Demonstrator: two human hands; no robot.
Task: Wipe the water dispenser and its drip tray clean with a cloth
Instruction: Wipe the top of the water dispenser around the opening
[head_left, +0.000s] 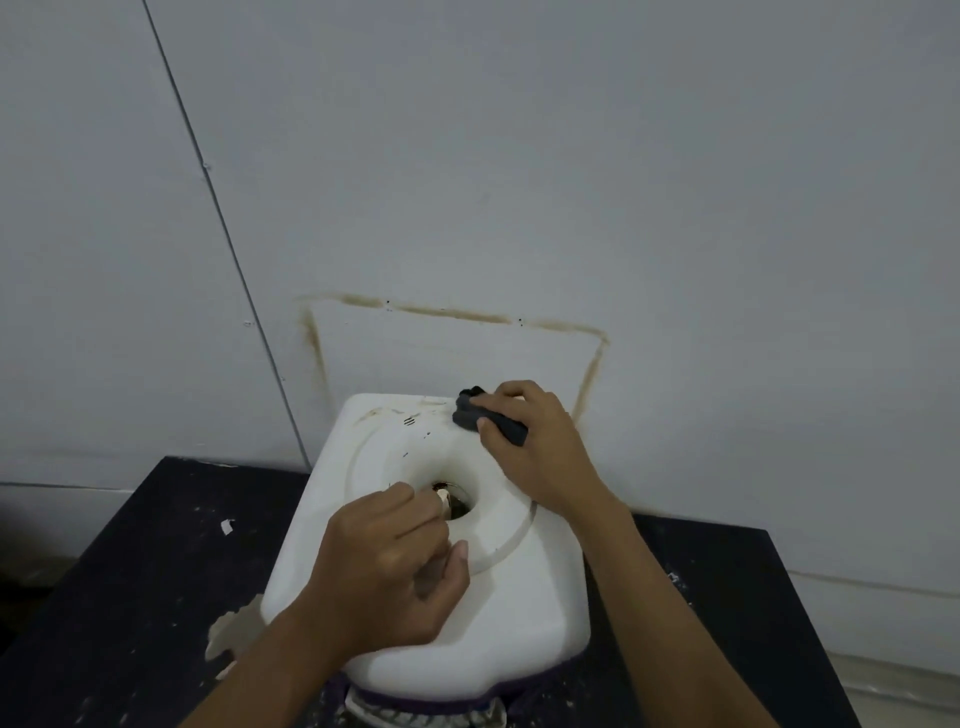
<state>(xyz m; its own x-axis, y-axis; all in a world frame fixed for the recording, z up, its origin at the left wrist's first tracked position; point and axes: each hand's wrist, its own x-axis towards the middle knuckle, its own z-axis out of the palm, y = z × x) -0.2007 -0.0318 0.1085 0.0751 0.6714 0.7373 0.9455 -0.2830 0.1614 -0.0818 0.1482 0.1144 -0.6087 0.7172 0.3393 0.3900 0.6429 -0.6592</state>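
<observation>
A white water dispenser (519, 613) stands on a black table, seen from above, with a round bottle opening (460, 501) in its top. Brownish dirt marks run along its far left top edge. My right hand (535, 441) grips a dark bunched cloth (485, 415) and presses it on the dispenser's far right top corner. On the near left part of the top rests my left hand (389, 566), its fingers curled at the rim of the opening. The drip tray is hidden below the dispenser's front.
The black table (130, 597) is speckled with white flecks and chipped patches. A grey-white wall (519, 182) rises right behind the dispenser, bearing a brown rectangular stain outline (457, 314). A vertical seam (228, 249) runs down the wall at left.
</observation>
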